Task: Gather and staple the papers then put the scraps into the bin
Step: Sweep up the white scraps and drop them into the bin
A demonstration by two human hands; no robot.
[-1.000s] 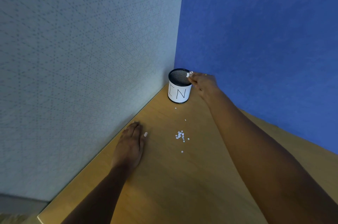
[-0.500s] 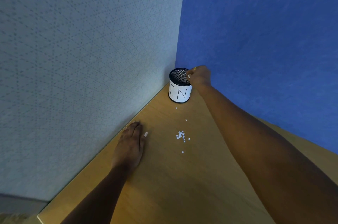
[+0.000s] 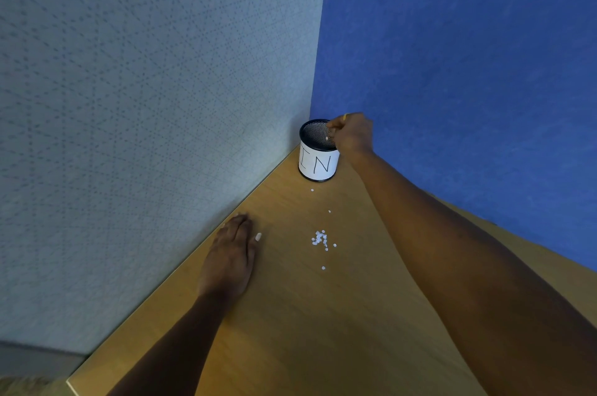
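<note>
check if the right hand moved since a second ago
Yes. The right hand rose and shifted slightly left against the bin, from beside its right rim to over its mouth.

- The bin (image 3: 318,163) is a small round cup of black mesh. A white paper label is wrapped round its lower part, with the handwritten letters "IN" facing the camera.
- It stands upright with its mouth open, deep in the corner of the wooden desk (image 3: 323,331).
- The scraps (image 3: 319,239) are tiny white round paper dots, most of them in a loose cluster on the desk, well in front of the bin.
- Single dots lie apart from the cluster:
  - one just beside it;
  - one nearer the camera;
  - one between the cluster and the bin;
  - one just before the bin's base.
- One white fleck shows over the bin's mouth at the curled fingertips of the right hand (image 3: 352,133). Whether it is held or loose cannot be told.
</note>
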